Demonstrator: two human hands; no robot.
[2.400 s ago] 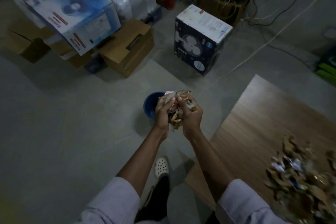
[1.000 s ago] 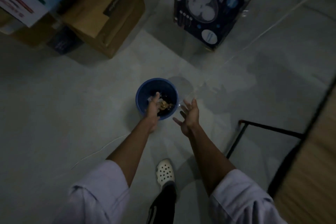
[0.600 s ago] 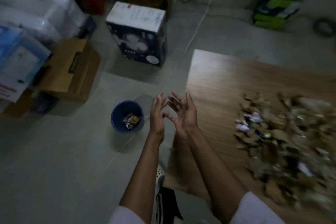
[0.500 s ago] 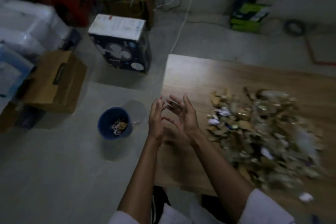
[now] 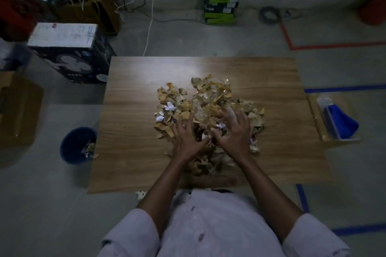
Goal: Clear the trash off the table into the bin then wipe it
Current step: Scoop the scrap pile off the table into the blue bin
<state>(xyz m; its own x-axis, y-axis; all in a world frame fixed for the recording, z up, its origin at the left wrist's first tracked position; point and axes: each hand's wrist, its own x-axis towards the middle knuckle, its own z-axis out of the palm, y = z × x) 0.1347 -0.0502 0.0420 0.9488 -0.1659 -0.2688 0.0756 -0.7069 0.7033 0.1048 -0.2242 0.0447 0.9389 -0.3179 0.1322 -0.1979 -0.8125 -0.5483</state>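
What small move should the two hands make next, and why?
Probably draw both hands together to scoop a bunch of scraps. The left hand and right hand lie spread on the trash pile, gripping nothing yet; the blue bin on the floor beside the table holds only a little.

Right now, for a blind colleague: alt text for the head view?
A person's left hand and right hand rest spread on a pile of torn scraps on a wooden table. A blue bin stands left of it.

storeroom | concrete floor [image 5: 208,35] | stacked cartons [image 5: 69,52] | loose cables [image 5: 133,4]
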